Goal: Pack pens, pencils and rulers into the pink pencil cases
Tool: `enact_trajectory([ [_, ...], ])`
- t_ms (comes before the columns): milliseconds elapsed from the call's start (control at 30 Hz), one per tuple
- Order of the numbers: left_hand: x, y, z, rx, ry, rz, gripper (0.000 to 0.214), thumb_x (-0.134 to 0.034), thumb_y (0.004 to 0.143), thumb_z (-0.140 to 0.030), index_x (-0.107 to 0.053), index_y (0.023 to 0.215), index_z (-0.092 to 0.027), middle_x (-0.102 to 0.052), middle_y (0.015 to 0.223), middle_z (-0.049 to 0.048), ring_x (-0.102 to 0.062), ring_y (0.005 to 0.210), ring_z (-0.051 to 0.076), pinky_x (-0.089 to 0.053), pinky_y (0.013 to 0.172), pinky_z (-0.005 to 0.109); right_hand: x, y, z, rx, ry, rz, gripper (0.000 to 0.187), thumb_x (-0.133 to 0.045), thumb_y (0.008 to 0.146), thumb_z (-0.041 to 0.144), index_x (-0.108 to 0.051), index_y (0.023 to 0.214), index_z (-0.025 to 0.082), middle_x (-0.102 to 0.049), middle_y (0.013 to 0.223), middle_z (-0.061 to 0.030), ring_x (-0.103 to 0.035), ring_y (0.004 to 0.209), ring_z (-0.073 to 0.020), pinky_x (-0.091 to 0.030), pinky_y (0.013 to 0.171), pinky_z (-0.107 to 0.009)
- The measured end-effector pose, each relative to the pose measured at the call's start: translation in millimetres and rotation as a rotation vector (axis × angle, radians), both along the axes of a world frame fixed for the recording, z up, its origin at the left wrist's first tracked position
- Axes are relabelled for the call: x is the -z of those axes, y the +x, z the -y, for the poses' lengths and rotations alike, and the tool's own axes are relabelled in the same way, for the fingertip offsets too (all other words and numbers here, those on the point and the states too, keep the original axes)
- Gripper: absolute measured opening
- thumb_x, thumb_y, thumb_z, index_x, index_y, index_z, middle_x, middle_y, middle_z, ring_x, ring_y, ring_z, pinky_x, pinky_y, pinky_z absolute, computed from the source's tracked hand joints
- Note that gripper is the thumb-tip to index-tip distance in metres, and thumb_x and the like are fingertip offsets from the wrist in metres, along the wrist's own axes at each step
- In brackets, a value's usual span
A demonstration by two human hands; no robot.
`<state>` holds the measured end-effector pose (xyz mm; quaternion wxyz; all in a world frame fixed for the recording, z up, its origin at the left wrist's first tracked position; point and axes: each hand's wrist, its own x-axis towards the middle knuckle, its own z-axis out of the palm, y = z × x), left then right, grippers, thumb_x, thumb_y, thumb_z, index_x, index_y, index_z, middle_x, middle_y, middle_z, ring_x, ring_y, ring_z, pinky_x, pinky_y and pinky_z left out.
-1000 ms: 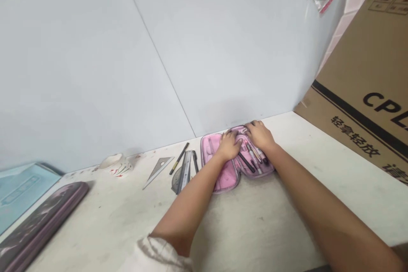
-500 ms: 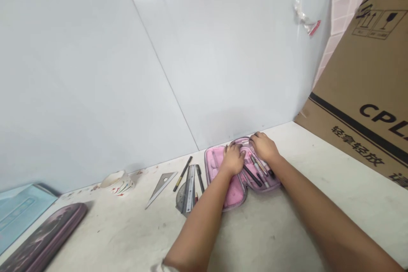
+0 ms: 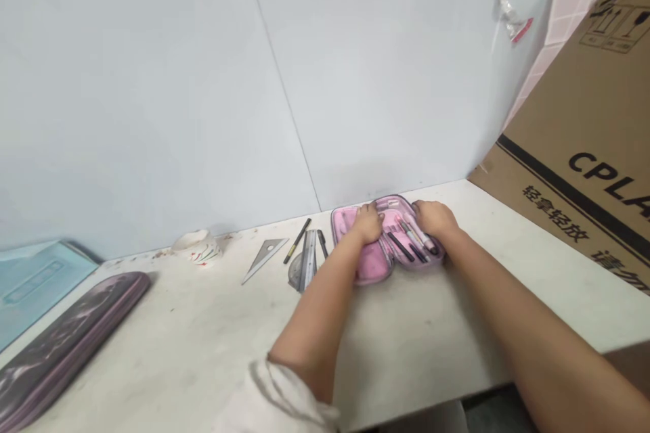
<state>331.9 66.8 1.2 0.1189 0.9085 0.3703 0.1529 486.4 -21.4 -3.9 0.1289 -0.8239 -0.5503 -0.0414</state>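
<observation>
Whitish worktop (image 3: 203, 331) below pale wall panels (image 3: 152, 95), open pink pencil case (image 3: 350, 220) lying flat near the wall, pens (image 3: 409, 241) inside, left hand (image 3: 368, 224) and right hand (image 3: 434, 218) on it, fingers curled, grip unclear, steel ruler (image 3: 307, 262) just beside

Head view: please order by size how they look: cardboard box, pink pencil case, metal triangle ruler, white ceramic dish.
1. Cardboard box
2. Pink pencil case
3. Metal triangle ruler and white ceramic dish: they look similar, so I cannot rank them.
</observation>
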Motion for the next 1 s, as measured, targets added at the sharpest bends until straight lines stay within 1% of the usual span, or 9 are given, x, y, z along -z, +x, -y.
enact_trajectory([
  [100,-18.4,-20,3,0.094,-0.022,0.025,0.038,-0.038,0.086,-0.021,-0.048,0.120,-0.009,-0.054,0.118,0.0137,-0.048,0.111,0.019,-0.035,0.097,0.029,0.3,-3,19,0.006,-0.011,0.000,0.039,-0.032,0.088,0.025,-0.055,0.116,0.014,-0.064,0.101,-0.0164,-0.059,0.094,-0.0231,-0.040,0.077,-0.032],
  [267,-39.7,-81,13,0.036,0.086,0.205,0.033,-0.035,0.084,-0.017,-0.054,0.111,-0.010,-0.056,0.106,0.0124,-0.051,0.103,0.019,-0.038,0.094,0.030,-5.4,-43,43,-0.128,0.114,0.057,0.038,-0.033,0.088,0.026,-0.059,0.111,0.012,-0.059,0.110,-0.0144,-0.048,0.106,-0.0248,-0.035,0.089,-0.033],
  [433,-24.8,-147,29,-0.027,0.134,0.147,0.026,-0.041,0.082,-0.019,-0.057,0.102,-0.015,-0.055,0.098,0.0098,-0.051,0.100,0.021,-0.040,0.091,0.035,-20.4,-129,56,-0.386,0.230,0.101,0.036,-0.036,0.087,0.030,-0.063,0.103,0.012,-0.056,0.109,-0.0142,-0.041,0.108,-0.0264,-0.030,0.095,-0.036],
  [500,-15.8,-166,39,-0.042,0.151,0.108,0.025,-0.043,0.081,-0.020,-0.058,0.100,-0.016,-0.054,0.100,0.0101,-0.050,0.101,0.022,-0.039,0.091,0.037,-21.8,-165,58,-0.503,0.207,0.111,0.036,-0.038,0.085,0.034,-0.064,0.099,0.013,-0.054,0.109,-0.0145,-0.039,0.110,-0.0272,-0.030,0.094,-0.038],
  [600,-8.0,-184,54,-0.064,0.193,0.044,0.023,-0.044,0.081,-0.022,-0.058,0.098,-0.016,-0.054,0.100,0.0110,-0.050,0.100,0.024,-0.039,0.090,0.038,-14.8,-203,58,-0.561,0.151,0.146,0.040,-0.041,0.082,0.038,-0.066,0.097,0.010,-0.053,0.108,-0.0176,-0.037,0.111,-0.0297,-0.026,0.097,-0.044],
  [700,-7.4,-192,68,-0.086,0.219,0.008,0.022,-0.044,0.082,-0.026,-0.060,0.091,-0.014,-0.056,0.093,0.0111,-0.052,0.095,0.024,-0.039,0.087,0.036,-4.6,-216,56,-0.526,0.090,0.156,0.038,-0.044,0.079,0.036,-0.067,0.095,0.010,-0.054,0.106,-0.0187,-0.037,0.111,-0.0308,-0.017,0.101,-0.049],
  [767,-9.3,-192,75,-0.106,0.166,0.032,0.026,-0.040,0.084,-0.032,-0.060,0.081,-0.015,-0.058,0.083,0.0097,-0.054,0.086,0.022,-0.041,0.080,0.034,-1.3,-213,56,-0.489,0.106,0.154,0.037,-0.043,0.079,0.034,-0.066,0.095,0.010,-0.055,0.103,-0.0179,-0.039,0.108,-0.0301,-0.016,0.102,-0.049],
  [900,-15.0,-173,84,-0.143,-0.136,0.229,0.040,-0.043,0.081,-0.051,-0.056,0.067,-0.016,-0.053,0.060,0.0019,-0.051,0.063,0.016,-0.039,0.062,0.027,-3.4,-192,61,-0.442,0.368,0.200,0.031,-0.042,0.081,0.031,-0.065,0.090,0.012,-0.056,0.097,-0.0141,-0.042,0.102,-0.0275,-0.021,0.102,-0.046],
  [1000,-19.3,-146,89,-0.116,-0.367,0.473,0.040,-0.052,0.073,-0.055,-0.055,0.067,-0.015,-0.053,0.060,-0.0009,-0.048,0.060,0.012,-0.037,0.057,0.024,-4.6,-168,66,-0.452,0.583,0.254,0.024,-0.044,0.081,0.030,-0.062,0.083,0.014,-0.056,0.094,-0.0111,-0.045,0.098,-0.0252,-0.022,0.102,-0.046],
])
